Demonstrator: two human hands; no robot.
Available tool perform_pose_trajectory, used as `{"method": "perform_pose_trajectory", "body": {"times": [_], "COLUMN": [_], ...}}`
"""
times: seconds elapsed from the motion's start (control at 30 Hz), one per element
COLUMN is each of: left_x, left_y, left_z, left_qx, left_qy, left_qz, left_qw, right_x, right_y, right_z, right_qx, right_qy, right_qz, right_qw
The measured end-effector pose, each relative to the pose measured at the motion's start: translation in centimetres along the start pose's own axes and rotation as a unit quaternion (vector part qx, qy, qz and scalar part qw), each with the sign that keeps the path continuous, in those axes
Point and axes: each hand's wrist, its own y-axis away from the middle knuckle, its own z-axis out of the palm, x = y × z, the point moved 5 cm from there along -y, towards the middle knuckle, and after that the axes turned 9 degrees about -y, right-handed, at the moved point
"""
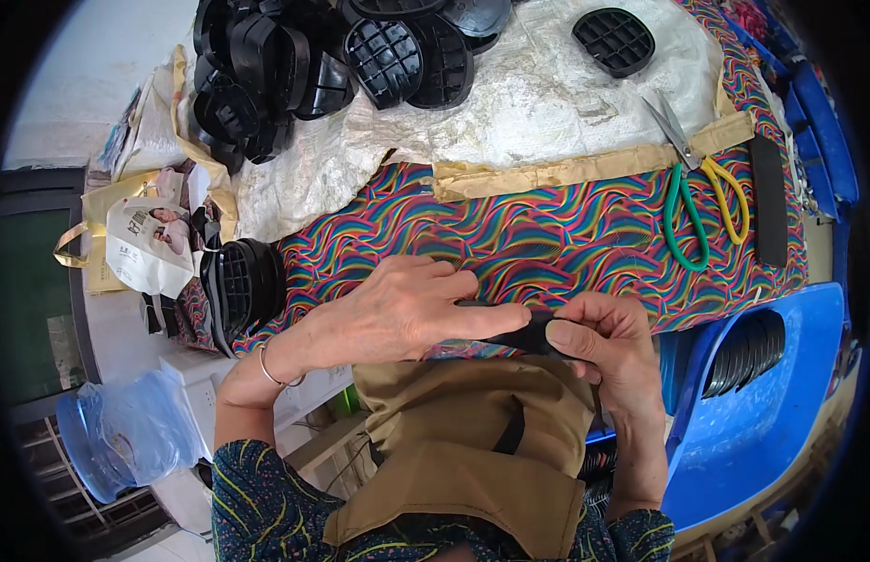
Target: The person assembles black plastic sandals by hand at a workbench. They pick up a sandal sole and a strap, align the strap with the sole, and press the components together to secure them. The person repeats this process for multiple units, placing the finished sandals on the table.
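In front of my body, both hands meet on a small flat black piece (526,340); its exact kind is hard to make out because my fingers cover much of it. My left hand (398,304) grips its left end, with the index finger stretched along the upper edge. At the other end my right hand (608,347) pinches it, thumb on top and fingers curled beneath. The hands and piece are over the near edge of a table with a colourful wavy-patterned cloth (510,229), just above a brown apron (472,403).
A heap of black ridged plastic pieces (385,61) lies on a white woven sack (529,103) at the back. Scissors (683,155) and a dark flat bar (769,201) rest at right. Stacked black pieces (243,290) stand left; a blue tub (753,450) is lower right.
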Motion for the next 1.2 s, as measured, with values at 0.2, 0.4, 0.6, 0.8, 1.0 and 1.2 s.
{"method": "perform_pose_trajectory", "body": {"times": [0.2, 0.4, 0.6, 0.8, 1.0, 1.2], "left_x": [-0.5, -0.6, -0.6, -0.6, 1.1, 1.9], "left_y": [-0.3, -0.7, -0.9, -1.3, -0.9, 1.0], "left_z": [0.2, -0.2, -0.3, -1.3, -3.8, -4.9], "left_qx": [-0.01, -0.013, -0.017, -0.019, 0.039, 0.053], "left_qy": [0.01, 0.044, 0.066, 0.083, 0.261, 0.427], "left_qz": [0.009, -0.011, -0.025, -0.05, -0.133, -0.201], "left_qw": [1.0, 0.999, 0.997, 0.995, 0.955, 0.88], "right_x": [1.6, 2.1, 2.3, 1.2, -1.7, -3.4], "right_y": [-0.1, -0.7, -1.3, -1.8, -0.8, 1.0], "right_z": [-0.9, -0.3, 0.1, 0.3, 1.5, 1.8], "right_qx": [-0.011, -0.007, -0.004, -0.036, -0.102, -0.116], "right_qy": [0.011, 0.078, 0.132, 0.109, 0.092, 0.045], "right_qz": [0.011, -0.01, -0.043, -0.044, -0.021, -0.026], "right_qw": [1.0, 0.997, 0.99, 0.992, 0.99, 0.992]}}
